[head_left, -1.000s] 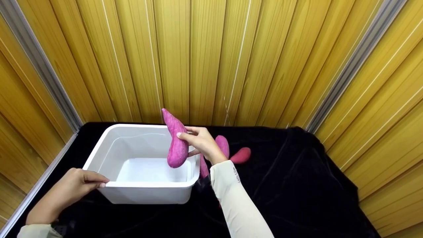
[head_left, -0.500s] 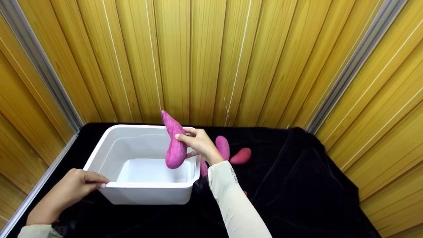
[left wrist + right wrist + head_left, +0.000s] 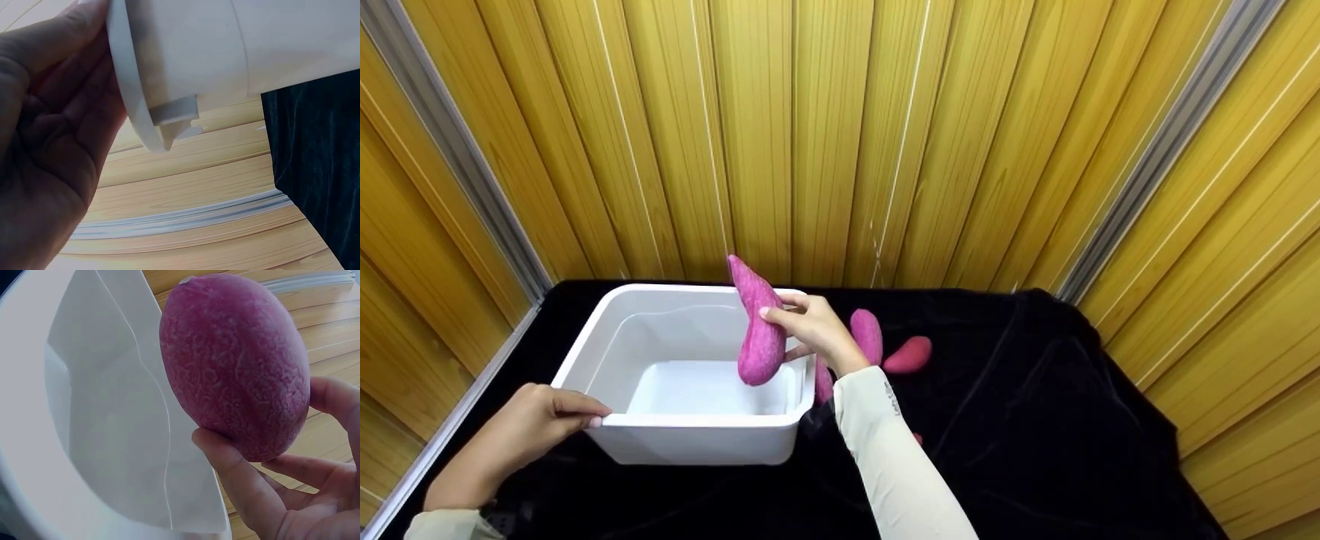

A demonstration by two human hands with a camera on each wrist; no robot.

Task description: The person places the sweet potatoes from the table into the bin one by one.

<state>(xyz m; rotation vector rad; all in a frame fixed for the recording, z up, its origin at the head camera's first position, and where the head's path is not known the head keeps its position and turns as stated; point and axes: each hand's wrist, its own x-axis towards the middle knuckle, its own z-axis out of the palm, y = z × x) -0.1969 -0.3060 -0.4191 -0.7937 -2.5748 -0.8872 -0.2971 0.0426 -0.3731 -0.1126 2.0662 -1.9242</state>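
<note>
Above the right part of a white plastic tub (image 3: 697, 442), my right hand (image 3: 817, 330) holds a purple sweet potato (image 3: 761, 341) between thumb and fingers. The sweet potato tilts, its pointed end up and its thick end down. Seen from the right wrist, its rounded end (image 3: 236, 365) fills the middle, with the thumb on the near side. My left hand (image 3: 536, 420) pinches the tub's rim at its near left corner. In the left wrist view the fingers (image 3: 93, 84) of that hand lie behind the rim. Inside the tub, the visible floor is bare.
Right of the tub, a purple sweet potato (image 3: 867, 335) and a red one (image 3: 908, 355) lie on black cloth (image 3: 1035, 420). Another purple one (image 3: 823, 381) lies against the tub's side, partly hidden by my right arm. Yellow wood-look walls (image 3: 825, 135) enclose the back and sides.
My right hand has lowered slightly with the sweet potato. The left hand has kept its grip on the rim, and the tub looks unmoved.
</note>
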